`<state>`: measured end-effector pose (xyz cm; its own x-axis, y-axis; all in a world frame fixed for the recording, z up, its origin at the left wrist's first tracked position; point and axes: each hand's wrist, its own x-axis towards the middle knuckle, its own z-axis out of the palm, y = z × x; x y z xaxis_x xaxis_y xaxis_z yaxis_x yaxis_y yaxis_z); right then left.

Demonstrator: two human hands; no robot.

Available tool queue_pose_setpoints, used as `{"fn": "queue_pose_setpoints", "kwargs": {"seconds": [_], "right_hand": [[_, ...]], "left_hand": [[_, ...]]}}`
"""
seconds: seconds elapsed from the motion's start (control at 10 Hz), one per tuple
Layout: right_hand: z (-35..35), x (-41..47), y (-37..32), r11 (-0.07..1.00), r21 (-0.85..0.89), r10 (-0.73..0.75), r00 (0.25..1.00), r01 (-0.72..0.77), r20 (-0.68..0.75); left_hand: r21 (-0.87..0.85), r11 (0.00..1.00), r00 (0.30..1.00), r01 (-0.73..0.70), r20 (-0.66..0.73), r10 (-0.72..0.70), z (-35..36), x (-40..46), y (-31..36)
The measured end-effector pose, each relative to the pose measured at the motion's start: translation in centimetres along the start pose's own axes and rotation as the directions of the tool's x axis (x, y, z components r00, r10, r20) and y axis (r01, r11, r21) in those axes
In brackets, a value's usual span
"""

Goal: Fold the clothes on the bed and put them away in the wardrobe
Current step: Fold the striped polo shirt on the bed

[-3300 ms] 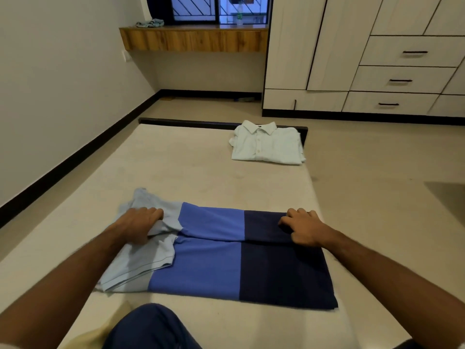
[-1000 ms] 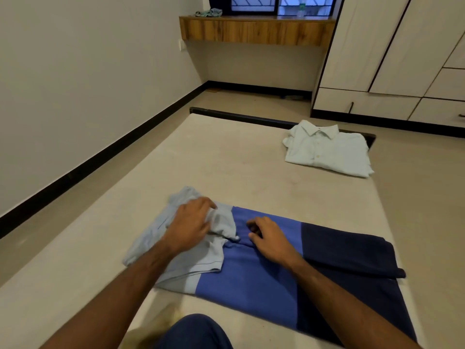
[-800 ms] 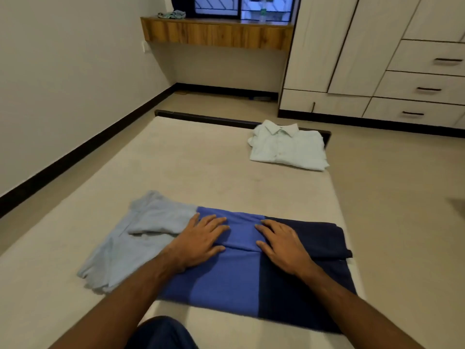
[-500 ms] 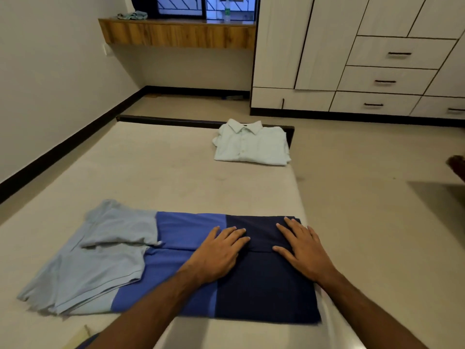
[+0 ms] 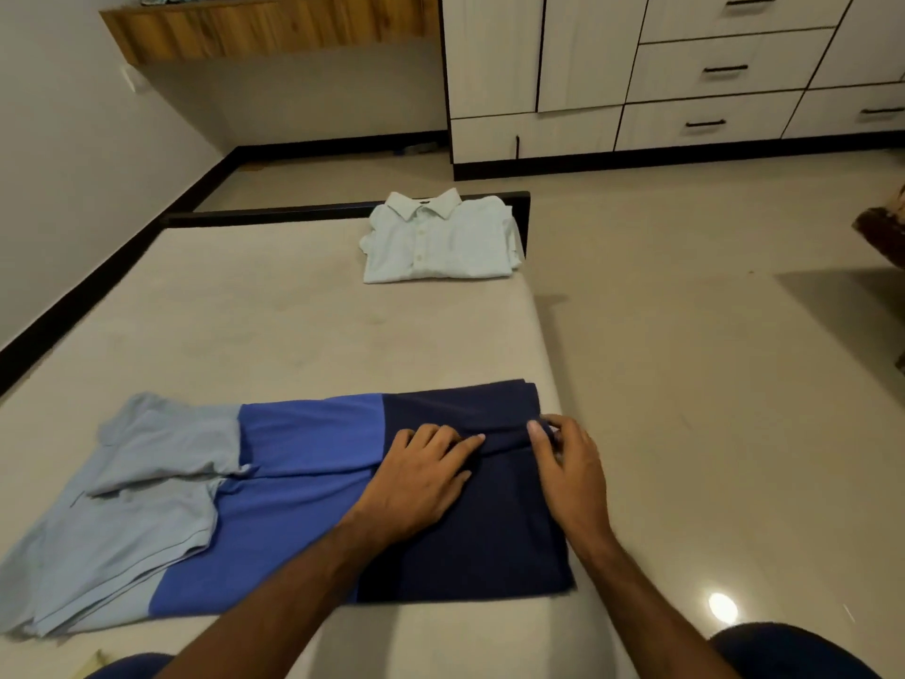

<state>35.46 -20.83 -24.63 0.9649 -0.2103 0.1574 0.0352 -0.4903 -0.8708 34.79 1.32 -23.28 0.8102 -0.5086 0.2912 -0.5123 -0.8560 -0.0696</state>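
Observation:
A polo shirt [image 5: 303, 463] banded light blue, mid blue and navy lies lengthwise across the near part of the bed [image 5: 254, 325], its sides folded in. My left hand [image 5: 421, 477] rests flat on the navy end with fingers spread. My right hand [image 5: 568, 458] pinches the folded navy edge near the bed's right side, fingers curled on the cloth. A folded pale green button shirt [image 5: 440, 242] sits at the far right corner of the bed. The wardrobe [image 5: 676, 71], doors and drawers closed, stands beyond the bed on the right.
A wall runs along the left of the bed. A wooden shelf [image 5: 264, 27] hangs on the far wall under a window. Tiled floor [image 5: 710, 335] lies to the right, with a dark patterned object [image 5: 886, 227] at the right edge.
Both hands slid from the light blue end across to the navy end of the polo shirt. The right hand went from flat on the cloth to pinching the folded edge.

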Motion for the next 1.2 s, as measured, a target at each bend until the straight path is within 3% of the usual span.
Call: {"fn": "queue_pose_setpoints", "kwargs": {"seconds": [0.1, 0.2, 0.3, 0.4, 0.6, 0.8, 0.9, 1.0, 1.1, 1.2], "right_hand": [[-1.4, 1.5, -1.3, 0.974, -0.025, 0.225, 0.962, -0.224, 0.155], [-2.0, 2.1, -1.9, 0.949, -0.181, 0.296, 0.923, -0.256, 0.246], [-1.8, 1.4, -2.9, 0.913, -0.379, 0.264, 0.924, -0.147, 0.278], [-1.4, 0.4, -3.6, 0.918, -0.388, 0.187, 0.951, -0.081, 0.244], [-0.9, 1.0, -3.2, 0.960, -0.106, 0.280, 0.899, -0.260, 0.336], [0.0, 0.1, -3.3, 0.955, 0.057, 0.266, 0.922, -0.293, 0.282], [-0.2, 0.5, -4.7, 0.895, 0.260, 0.286, 0.914, -0.362, 0.287], [0.3, 0.8, -6.7, 0.867, 0.331, 0.270, 0.910, -0.372, 0.314], [2.1, 0.2, -10.5, 0.893, 0.319, 0.194, 0.911, -0.318, 0.364], [3.9, -0.4, -13.3, 0.947, 0.210, 0.146, 0.906, -0.244, 0.397]], "left_hand": [[-0.094, 0.988, 0.991, 0.126, -0.038, -0.130, 0.3, 1.4, 2.6], [-0.125, 0.983, 0.988, 0.136, -0.052, -0.143, 0.8, 1.6, 3.4], [-0.154, 0.982, 0.991, 0.109, -0.063, -0.120, 1.3, 1.3, 3.4], [-0.185, 0.978, 0.991, 0.102, -0.064, -0.115, 1.2, 1.2, 3.5], [-0.192, 0.977, 0.994, 0.088, -0.048, -0.099, 1.2, 1.0, 3.8], [-0.217, 0.969, 0.993, 0.121, 0.035, -0.116, 0.8, 1.3, 4.0], [-0.501, 0.820, 0.961, 0.275, 0.109, -0.256, -1.3, 1.6, 4.9], [-0.795, 0.410, 0.853, 0.447, 0.241, -0.463, -3.4, 1.6, 5.6], [-0.831, -0.204, 0.634, 0.518, 0.533, -0.560, -6.9, 3.0, 7.4], [-0.735, -0.513, 0.427, 0.443, 0.676, -0.601, -6.9, 2.5, 5.5]]}}
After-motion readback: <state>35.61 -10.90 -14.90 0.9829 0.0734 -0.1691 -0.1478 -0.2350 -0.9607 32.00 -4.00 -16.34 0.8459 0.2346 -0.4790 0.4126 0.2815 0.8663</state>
